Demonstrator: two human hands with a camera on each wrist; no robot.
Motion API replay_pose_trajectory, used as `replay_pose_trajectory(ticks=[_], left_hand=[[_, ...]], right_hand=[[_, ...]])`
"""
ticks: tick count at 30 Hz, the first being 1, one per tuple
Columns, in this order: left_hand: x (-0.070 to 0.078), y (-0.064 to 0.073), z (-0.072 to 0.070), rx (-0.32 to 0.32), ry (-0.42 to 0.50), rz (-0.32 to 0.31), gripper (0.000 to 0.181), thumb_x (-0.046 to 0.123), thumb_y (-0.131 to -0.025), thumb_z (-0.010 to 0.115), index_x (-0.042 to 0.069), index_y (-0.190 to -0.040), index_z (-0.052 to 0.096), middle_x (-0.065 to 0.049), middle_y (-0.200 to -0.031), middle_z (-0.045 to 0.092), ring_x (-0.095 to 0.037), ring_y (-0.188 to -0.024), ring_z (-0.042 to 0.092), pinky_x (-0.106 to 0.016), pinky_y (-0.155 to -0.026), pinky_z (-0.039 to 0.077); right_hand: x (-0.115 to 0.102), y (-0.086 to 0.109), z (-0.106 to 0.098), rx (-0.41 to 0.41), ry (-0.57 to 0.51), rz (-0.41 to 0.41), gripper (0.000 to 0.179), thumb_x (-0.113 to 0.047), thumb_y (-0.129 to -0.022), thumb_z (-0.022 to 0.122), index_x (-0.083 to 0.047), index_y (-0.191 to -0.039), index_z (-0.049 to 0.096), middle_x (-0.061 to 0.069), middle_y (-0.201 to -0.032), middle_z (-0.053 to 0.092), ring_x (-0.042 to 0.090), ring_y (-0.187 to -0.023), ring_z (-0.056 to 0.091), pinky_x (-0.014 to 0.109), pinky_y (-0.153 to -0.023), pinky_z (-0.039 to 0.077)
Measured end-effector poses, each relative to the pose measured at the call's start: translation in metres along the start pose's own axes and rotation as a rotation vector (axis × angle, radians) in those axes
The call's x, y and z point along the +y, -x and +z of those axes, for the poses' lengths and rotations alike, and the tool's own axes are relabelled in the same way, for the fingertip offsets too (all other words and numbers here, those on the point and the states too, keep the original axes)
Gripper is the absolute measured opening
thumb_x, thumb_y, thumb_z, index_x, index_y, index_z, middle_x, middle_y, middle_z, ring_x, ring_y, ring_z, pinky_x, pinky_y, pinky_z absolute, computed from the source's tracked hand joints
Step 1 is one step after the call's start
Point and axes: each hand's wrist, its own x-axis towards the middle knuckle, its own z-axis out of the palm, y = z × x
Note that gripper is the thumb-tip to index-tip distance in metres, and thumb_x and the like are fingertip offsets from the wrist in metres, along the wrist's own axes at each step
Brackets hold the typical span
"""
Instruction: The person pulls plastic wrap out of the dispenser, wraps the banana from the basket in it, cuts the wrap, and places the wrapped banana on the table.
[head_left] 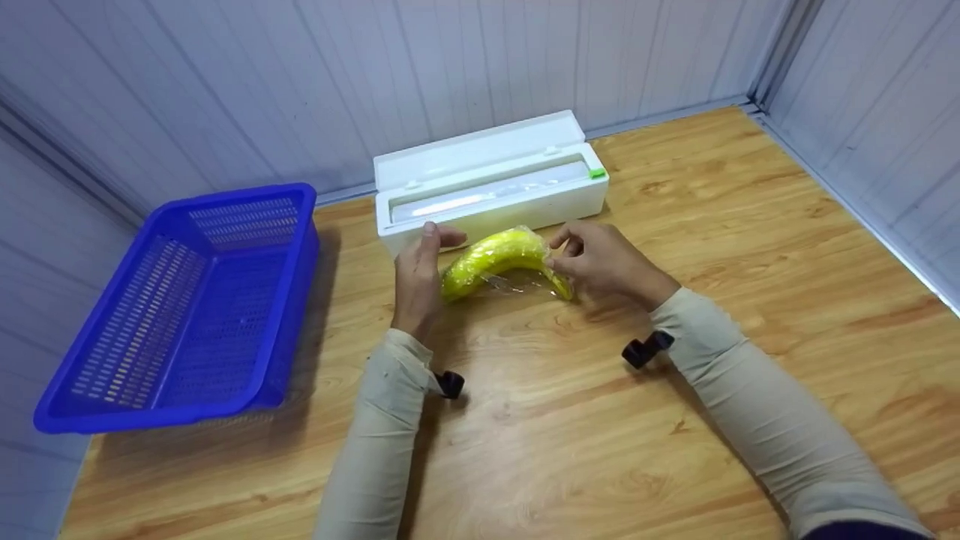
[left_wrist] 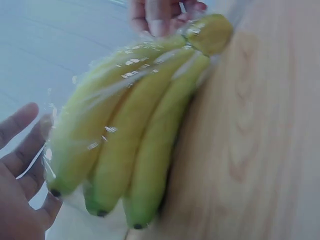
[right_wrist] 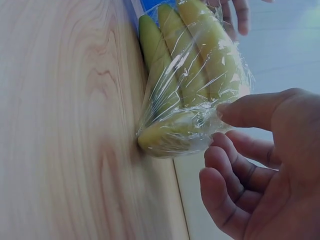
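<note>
A bunch of bananas (head_left: 495,255) lies on the table, covered in clear cling film (right_wrist: 200,75). In the left wrist view, three bananas fan out from one stem, with greenish tips and dark ends. My left hand (head_left: 420,277) is at the tip end, its fingers extended beside the wrapped fruit and touching the film. Near the stem, my right hand (head_left: 600,259) pinches the film between thumb and index finger, its other fingers loosely curled, as the right wrist view shows. Film hangs loose along the inner curve of the bunch.
Just behind the bananas stands a white cling film box (head_left: 495,214), its lid raised and a roll inside. A green piece (head_left: 597,173) sits at its right end. To the left is a blue plastic basket (head_left: 274,315). Panelled walls (head_left: 480,67) border the wooden table (head_left: 540,450).
</note>
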Motion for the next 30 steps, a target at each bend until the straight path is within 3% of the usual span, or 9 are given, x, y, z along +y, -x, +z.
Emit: replay_pose_trajectory(ticks=[4, 7, 11, 16, 19, 24, 30], left_hand=[[-0.002, 0.003, -0.006, -0.031, -0.005, -0.041, 0.054, 0.034, -0.110, 0.033, -0.004, -0.106, 0.070, -0.019, -0.110, 0.069, -0.028, -0.115, 0.059, -0.040, -0.106, 0.037], [-0.001, 0.005, -0.010, -0.062, -0.018, -0.102, 0.057, 0.040, -0.109, 0.033, -0.003, -0.107, 0.070, -0.019, -0.115, 0.067, -0.029, -0.121, 0.056, -0.043, -0.110, 0.033], [0.000, 0.007, -0.016, -0.088, -0.073, -0.162, 0.053, 0.041, -0.109, 0.035, 0.003, -0.109, 0.071, -0.010, -0.116, 0.067, -0.021, -0.120, 0.055, -0.043, -0.110, 0.033], [-0.003, 0.008, -0.024, -0.111, -0.131, -0.190, 0.048, 0.044, -0.108, 0.040, 0.007, -0.109, 0.071, -0.009, -0.118, 0.065, -0.018, -0.117, 0.054, -0.044, -0.109, 0.035], [-0.007, 0.011, -0.028, -0.125, -0.157, -0.168, 0.044, 0.042, -0.107, 0.044, 0.008, -0.106, 0.072, -0.011, -0.118, 0.066, -0.018, -0.117, 0.056, -0.045, -0.108, 0.036], [-0.010, 0.018, -0.033, -0.110, -0.212, -0.123, 0.029, 0.025, -0.107, 0.050, 0.007, -0.106, 0.072, -0.005, -0.110, 0.067, -0.017, -0.110, 0.059, -0.042, -0.101, 0.044], [-0.010, 0.022, -0.039, -0.091, -0.423, -0.146, 0.022, 0.022, -0.105, 0.054, 0.010, -0.106, 0.072, 0.001, -0.107, 0.066, -0.015, -0.105, 0.060, -0.037, -0.093, 0.048]], right_hand=[[-0.002, -0.003, -0.004, -0.014, 0.005, -0.021, 0.027, -0.022, -0.093, 0.074, -0.004, -0.112, 0.066, 0.009, -0.089, 0.067, 0.021, -0.079, 0.062, 0.030, -0.065, 0.052], [-0.002, -0.005, -0.008, -0.026, -0.004, -0.032, 0.028, -0.022, -0.092, 0.074, -0.004, -0.111, 0.066, 0.009, -0.091, 0.067, 0.021, -0.082, 0.063, 0.032, -0.069, 0.053], [-0.002, -0.007, -0.013, -0.021, -0.001, -0.021, 0.029, -0.024, -0.091, 0.075, -0.004, -0.111, 0.067, 0.009, -0.093, 0.067, 0.022, -0.085, 0.062, 0.034, -0.072, 0.053], [0.001, -0.008, -0.017, 0.000, 0.045, -0.009, 0.033, -0.027, -0.093, 0.072, -0.001, -0.112, 0.067, 0.013, -0.097, 0.067, 0.025, -0.087, 0.061, 0.036, -0.075, 0.051], [0.003, -0.006, -0.017, 0.004, 0.052, -0.010, 0.034, -0.028, -0.094, 0.070, 0.001, -0.113, 0.066, 0.014, -0.099, 0.067, 0.026, -0.089, 0.062, 0.037, -0.077, 0.051], [0.006, -0.004, -0.013, 0.020, 0.007, -0.022, 0.031, -0.031, -0.098, 0.065, -0.003, -0.111, 0.067, 0.010, -0.100, 0.066, 0.024, -0.088, 0.061, 0.038, -0.078, 0.052], [0.012, 0.000, -0.016, 0.064, -0.001, -0.033, 0.038, -0.037, -0.103, 0.056, -0.001, -0.111, 0.067, 0.015, -0.100, 0.066, 0.026, -0.086, 0.062, 0.038, -0.074, 0.051]])
